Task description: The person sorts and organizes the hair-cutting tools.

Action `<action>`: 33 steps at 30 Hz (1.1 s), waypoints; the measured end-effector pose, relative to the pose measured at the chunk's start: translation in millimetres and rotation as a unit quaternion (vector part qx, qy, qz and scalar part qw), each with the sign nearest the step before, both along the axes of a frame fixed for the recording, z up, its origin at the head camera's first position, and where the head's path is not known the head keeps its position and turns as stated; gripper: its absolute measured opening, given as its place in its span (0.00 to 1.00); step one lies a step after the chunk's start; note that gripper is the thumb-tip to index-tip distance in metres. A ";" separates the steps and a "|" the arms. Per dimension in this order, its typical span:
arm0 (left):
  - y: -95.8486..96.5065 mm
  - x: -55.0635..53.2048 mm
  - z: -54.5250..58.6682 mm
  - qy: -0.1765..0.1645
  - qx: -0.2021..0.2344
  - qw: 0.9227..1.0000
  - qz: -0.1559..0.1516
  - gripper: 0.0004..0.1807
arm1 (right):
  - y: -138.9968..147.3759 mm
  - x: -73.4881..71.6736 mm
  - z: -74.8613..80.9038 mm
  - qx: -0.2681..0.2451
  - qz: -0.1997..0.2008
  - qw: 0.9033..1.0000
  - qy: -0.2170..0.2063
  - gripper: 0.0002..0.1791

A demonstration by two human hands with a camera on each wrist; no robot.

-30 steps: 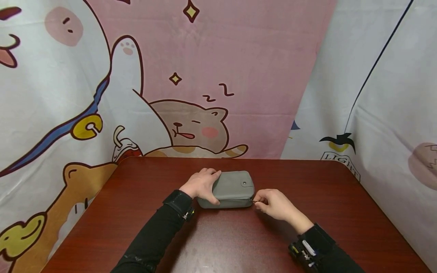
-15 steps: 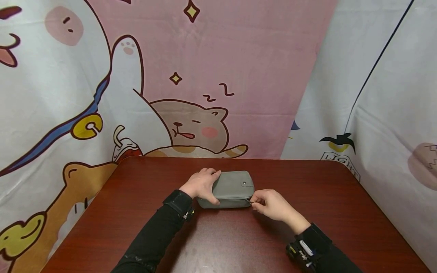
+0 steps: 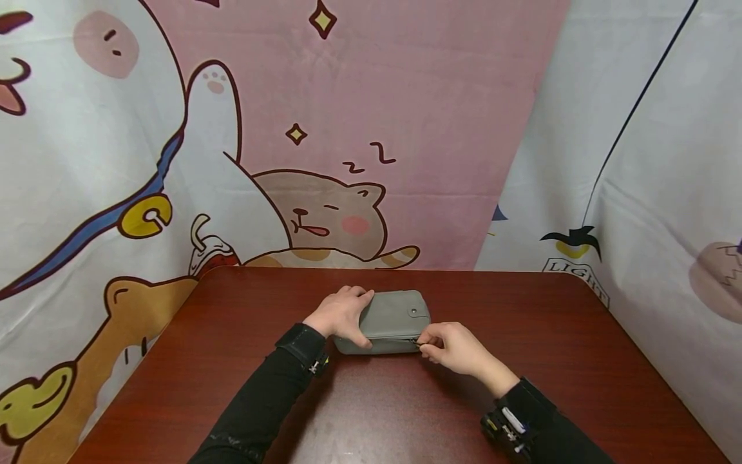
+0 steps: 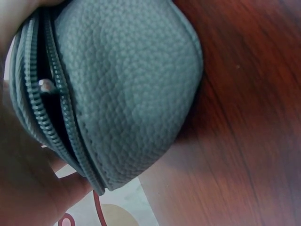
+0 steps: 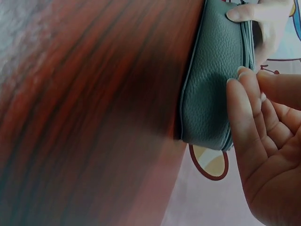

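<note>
A grey-green pebbled zip case (image 3: 397,312) with a snap tab on top lies on the table. My left hand (image 3: 342,316) holds its left end, the thumb on the front side and the fingers over the top. At the front right corner my right hand (image 3: 458,348) pinches the zipper pull (image 3: 415,342) between thumb and fingertips; the right wrist view hides most of the pull. In the left wrist view the zipper teeth (image 4: 40,110) stand apart at the left end, and a small shiny tip (image 4: 46,85) shows in the dark gap.
The case rests on a reddish-brown wooden table (image 3: 243,386), towards its far edge. Behind the table hangs a cloth backdrop (image 3: 440,129) printed with cartoon animals. Both forearms wear black sleeves with wrist-mounted devices.
My right hand has slid a little to the left along the front of the case, taking the zipper pull with it. The left hand and the case stay in place.
</note>
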State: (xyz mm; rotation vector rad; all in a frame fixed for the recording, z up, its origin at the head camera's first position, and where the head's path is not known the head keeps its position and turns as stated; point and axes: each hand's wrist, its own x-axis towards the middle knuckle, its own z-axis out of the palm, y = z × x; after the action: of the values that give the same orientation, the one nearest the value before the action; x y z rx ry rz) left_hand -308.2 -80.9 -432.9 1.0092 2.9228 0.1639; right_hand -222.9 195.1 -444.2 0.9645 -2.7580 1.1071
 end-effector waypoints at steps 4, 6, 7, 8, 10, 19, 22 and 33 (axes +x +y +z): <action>0.7 0.1 0.2 0.002 0.001 1.000 -0.001 0.62 | -5.8 -0.2 0.3 -0.004 0.006 1.000 0.019 0.03; 1.1 0.0 0.2 0.002 0.002 1.000 -0.001 0.62 | -8.2 -0.3 0.3 -0.001 0.005 1.000 0.027 0.03; 1.1 -0.1 0.1 0.002 0.002 1.000 -0.001 0.62 | -9.5 -0.2 0.3 0.002 0.002 1.000 0.027 0.03; 1.1 -0.2 0.0 0.002 0.002 1.000 -0.002 0.62 | -10.5 -0.2 0.2 0.004 0.001 1.000 0.030 0.03; 1.1 -0.6 -0.1 0.001 0.003 1.000 -0.002 0.62 | -12.5 -0.1 0.3 0.007 -0.002 1.000 0.031 0.03; 0.9 -0.4 1.0 -0.005 0.001 1.000 0.004 0.62 | -23.5 -1.4 -1.2 0.021 -0.005 0.999 0.046 0.02; 1.0 -0.4 1.2 -0.006 0.001 1.000 0.004 0.62 | -27.3 -0.7 -0.5 0.022 -0.002 0.998 0.051 0.02; 0.9 -1.0 0.3 -0.012 0.003 1.000 0.005 0.62 | -38.7 0.2 -0.3 0.036 -0.005 0.997 0.069 0.03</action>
State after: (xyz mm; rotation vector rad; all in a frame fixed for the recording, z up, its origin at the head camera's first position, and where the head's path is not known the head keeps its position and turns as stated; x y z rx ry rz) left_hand -309.2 -80.0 -432.7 0.9865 2.9090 0.1831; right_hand -222.7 156.4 -444.5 0.9924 -2.7052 0.9065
